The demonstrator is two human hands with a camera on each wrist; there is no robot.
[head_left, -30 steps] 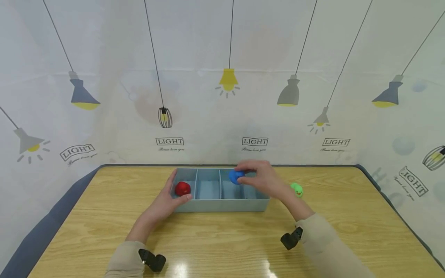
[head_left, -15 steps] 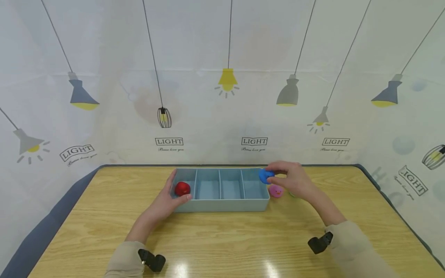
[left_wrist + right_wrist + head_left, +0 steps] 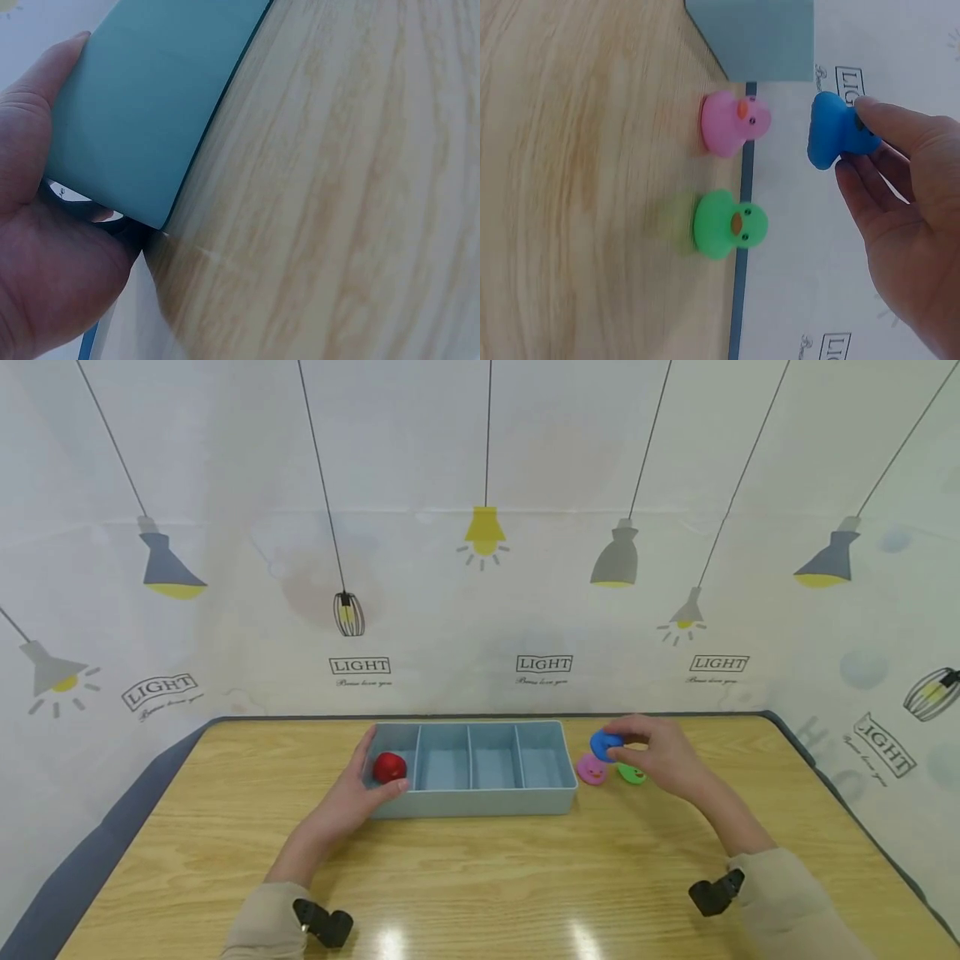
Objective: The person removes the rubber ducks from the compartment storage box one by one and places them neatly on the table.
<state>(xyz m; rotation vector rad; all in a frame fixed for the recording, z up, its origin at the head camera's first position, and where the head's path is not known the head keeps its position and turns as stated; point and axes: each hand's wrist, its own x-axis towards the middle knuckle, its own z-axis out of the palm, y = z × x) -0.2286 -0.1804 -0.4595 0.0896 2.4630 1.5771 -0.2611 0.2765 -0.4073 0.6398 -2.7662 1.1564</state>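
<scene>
My right hand (image 3: pixel 663 756) pinches a blue rubber duck (image 3: pixel 603 747) by its head between thumb and fingers, raised above the table to the right of the box. In the right wrist view the blue duck's rounded body (image 3: pixel 825 131) points away from the palm. Below it a pink rubber duck (image 3: pixel 724 124) and a green rubber duck (image 3: pixel 720 225) stand upright on the table. My left hand (image 3: pixel 348 797) grips the left end of a pale blue box (image 3: pixel 480 803) with four compartments, thumb over the front rim. In its leftmost compartment lies a round red object (image 3: pixel 389 767).
The wooden table (image 3: pixel 465 877) ends at a dark blue edge against a wall sheet (image 3: pixel 427 602) printed with lamps. The pink duck sits right by the box's right end. Black wrist cameras (image 3: pixel 716 893) are strapped at both sleeves.
My right hand has carried the blue duck rightward from over the box to above the pink and green ducks, which have come into view. My left hand keeps its grip on the box.
</scene>
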